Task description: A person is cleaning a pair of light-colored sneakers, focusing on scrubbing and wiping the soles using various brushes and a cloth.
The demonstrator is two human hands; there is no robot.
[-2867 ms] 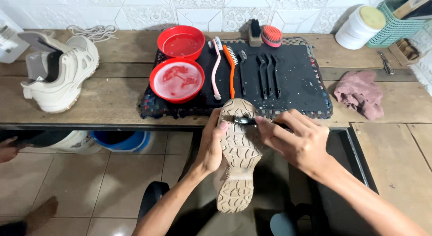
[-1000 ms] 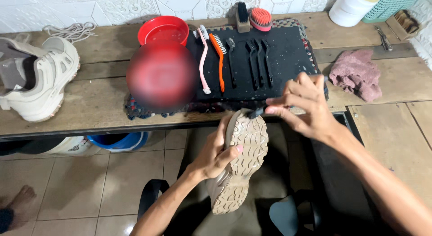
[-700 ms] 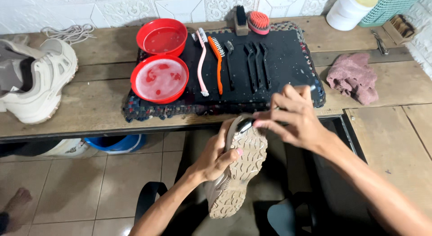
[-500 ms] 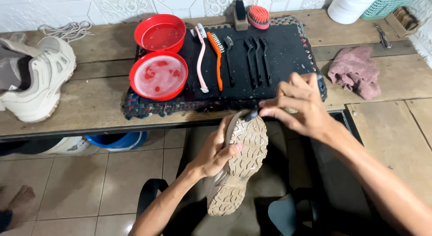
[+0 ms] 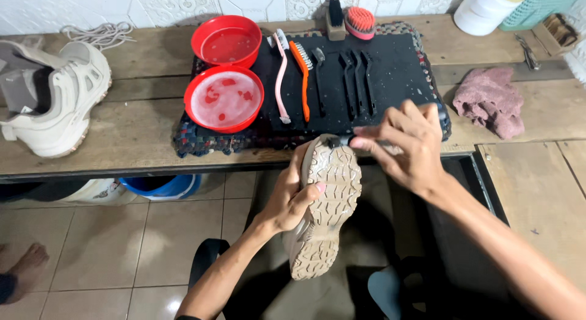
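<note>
My left hand [image 5: 292, 196] grips a beige shoe [image 5: 323, 216] by its side, sole turned up toward me, below the bench's front edge. My right hand [image 5: 408, 144] holds a small dark brush [image 5: 339, 140] whose head rests on the toe end of the sole. Most of the brush handle is hidden under my fingers.
A wooden bench [image 5: 122, 130] carries a black mat [image 5: 390, 82] with several brushes, two red bowls [image 5: 224, 99] of soapy water, a second white shoe [image 5: 58, 103] at left, a pink cloth [image 5: 488, 100] at right, laces, a white jar. A blue bucket [image 5: 160, 187] stands underneath.
The shoe has stayed sole-up in my left hand. My right hand shifted slightly along the toe end with the brush, back and forth.
</note>
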